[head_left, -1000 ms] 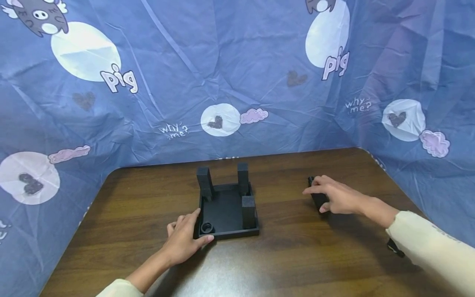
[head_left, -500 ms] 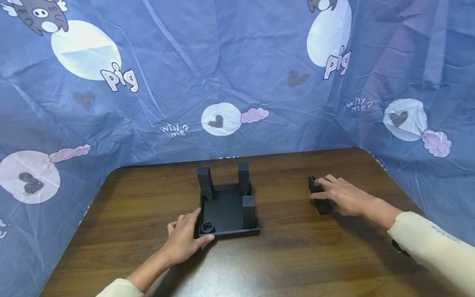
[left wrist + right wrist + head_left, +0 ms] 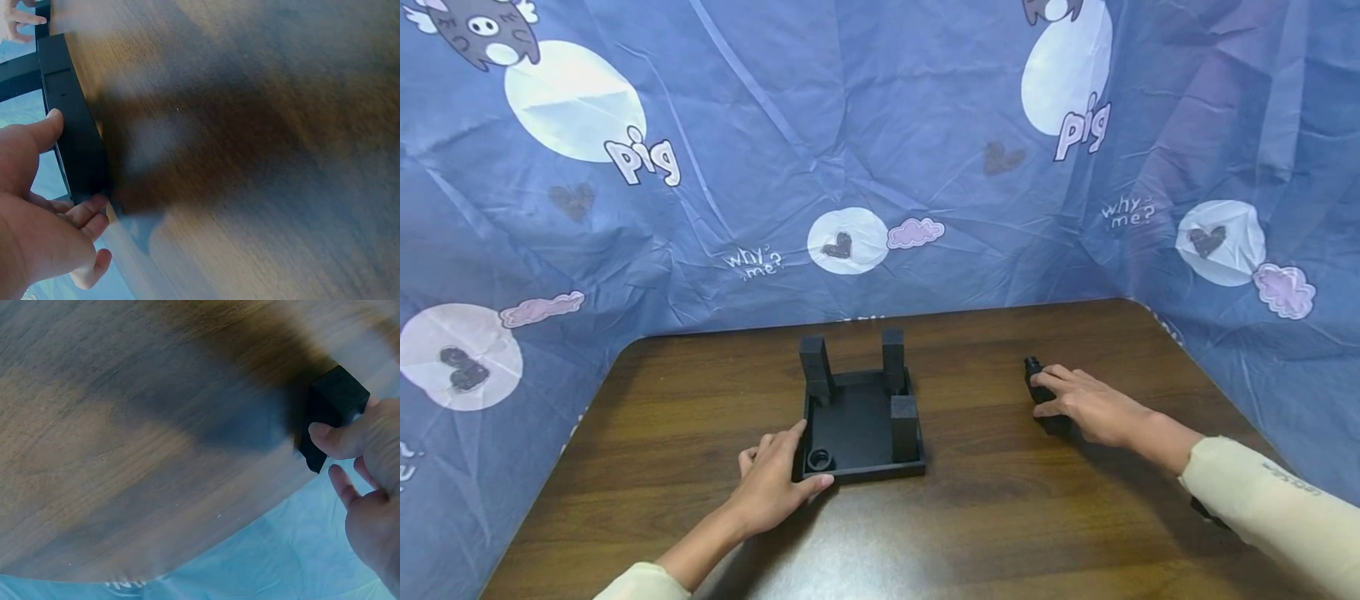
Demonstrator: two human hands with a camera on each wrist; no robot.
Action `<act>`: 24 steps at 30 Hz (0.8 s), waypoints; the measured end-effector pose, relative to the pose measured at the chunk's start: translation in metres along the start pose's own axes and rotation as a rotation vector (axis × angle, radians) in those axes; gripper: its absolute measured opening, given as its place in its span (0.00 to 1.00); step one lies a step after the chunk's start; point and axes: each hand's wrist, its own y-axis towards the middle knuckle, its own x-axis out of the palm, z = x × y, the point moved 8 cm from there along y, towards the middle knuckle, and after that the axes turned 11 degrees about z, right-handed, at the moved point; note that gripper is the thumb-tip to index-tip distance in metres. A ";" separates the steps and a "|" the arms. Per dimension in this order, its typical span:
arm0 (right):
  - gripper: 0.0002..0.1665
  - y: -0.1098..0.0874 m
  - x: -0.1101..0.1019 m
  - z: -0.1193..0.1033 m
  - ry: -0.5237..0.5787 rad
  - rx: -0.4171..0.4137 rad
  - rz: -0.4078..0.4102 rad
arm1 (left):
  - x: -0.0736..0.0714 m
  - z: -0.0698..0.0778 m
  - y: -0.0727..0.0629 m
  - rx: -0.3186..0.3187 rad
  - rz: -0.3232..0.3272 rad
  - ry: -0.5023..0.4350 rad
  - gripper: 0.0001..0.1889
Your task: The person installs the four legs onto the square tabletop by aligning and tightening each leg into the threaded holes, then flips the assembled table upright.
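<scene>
Tabletop (image 3: 985, 517) with streaky brown grain lies beneath both hands. The left hand (image 3: 773, 492) spreads thumb and index finger in a V about the nearest corner of a shallow, squarish black tray (image 3: 853, 429), thumb pressing the smooth near wall, index fingertip touching the side. Just beyond that thumb sits a round black ring (image 3: 820, 459); farther from the hand, square-sided posts (image 3: 904, 429) with rough-looking tops stand upright at the tray's other three corners. Well to their right, the right hand (image 3: 1086, 406) pinches a dark, matte, oblong block (image 3: 337, 394) between thumb and fingers, its narrower end pointing beyond the fingertips.
</scene>
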 end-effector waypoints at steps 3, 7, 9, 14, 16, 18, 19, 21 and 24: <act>0.34 -0.001 0.002 0.000 0.004 -0.004 -0.006 | 0.000 0.000 0.000 -0.001 -0.003 -0.002 0.47; 0.34 0.000 0.004 0.000 0.024 -0.012 0.004 | 0.000 -0.001 0.000 -0.003 -0.008 0.000 0.47; 0.33 0.000 0.005 0.000 0.024 -0.016 0.008 | 0.000 0.000 0.000 -0.003 -0.009 0.001 0.47; 0.31 0.000 0.006 -0.002 -0.001 -0.030 0.008 | 0.000 0.001 0.000 0.002 0.000 0.004 0.46; 0.30 0.001 0.006 -0.002 -0.007 -0.040 0.009 | -0.001 0.001 0.000 0.007 0.006 0.006 0.46; 0.31 0.001 0.005 -0.003 -0.016 -0.047 0.004 | -0.001 0.001 0.000 0.010 0.008 0.008 0.46; 0.31 0.001 0.005 -0.003 -0.022 -0.049 -0.002 | -0.001 0.001 0.000 0.008 0.007 0.009 0.46; 0.32 0.000 0.006 -0.002 -0.036 -0.047 -0.018 | 0.000 0.000 0.000 0.004 0.002 0.011 0.47; 0.31 -0.001 0.009 0.000 -0.057 -0.045 -0.029 | 0.000 0.000 0.000 -0.001 -0.003 0.011 0.47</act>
